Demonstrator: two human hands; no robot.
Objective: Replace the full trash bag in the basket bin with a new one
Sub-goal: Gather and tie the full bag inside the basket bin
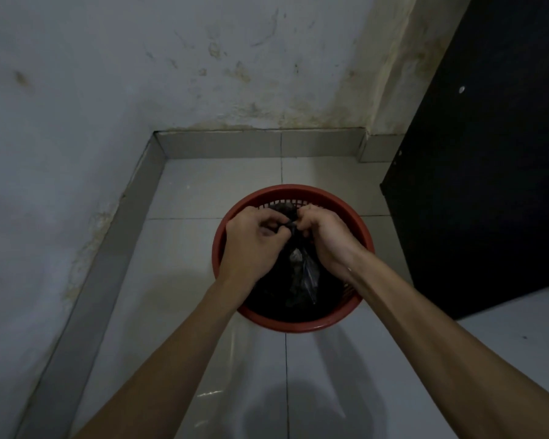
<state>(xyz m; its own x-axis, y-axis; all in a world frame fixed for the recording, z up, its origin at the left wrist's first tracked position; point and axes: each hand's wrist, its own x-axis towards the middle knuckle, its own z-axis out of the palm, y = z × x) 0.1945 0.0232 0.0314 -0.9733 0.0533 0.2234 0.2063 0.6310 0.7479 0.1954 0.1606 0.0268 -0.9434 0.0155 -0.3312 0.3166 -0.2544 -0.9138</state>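
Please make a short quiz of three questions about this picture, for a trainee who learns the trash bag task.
1. True or false: the black trash bag is already out of the red basket bin.
2. What do the left hand and the right hand hold?
3. The bin stands on: A) a table B) the tiled floor C) a shelf.

Key: 1 false; 2 the gathered top of the bag; 3 B.

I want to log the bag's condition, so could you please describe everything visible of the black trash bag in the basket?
The black trash bag is thin, glossy, crinkled plastic, sitting inside the red basket bin. Its top is gathered toward the far rim, where the left hand and right hand pinch it between curled fingers. A paler scrap shows through the plastic.
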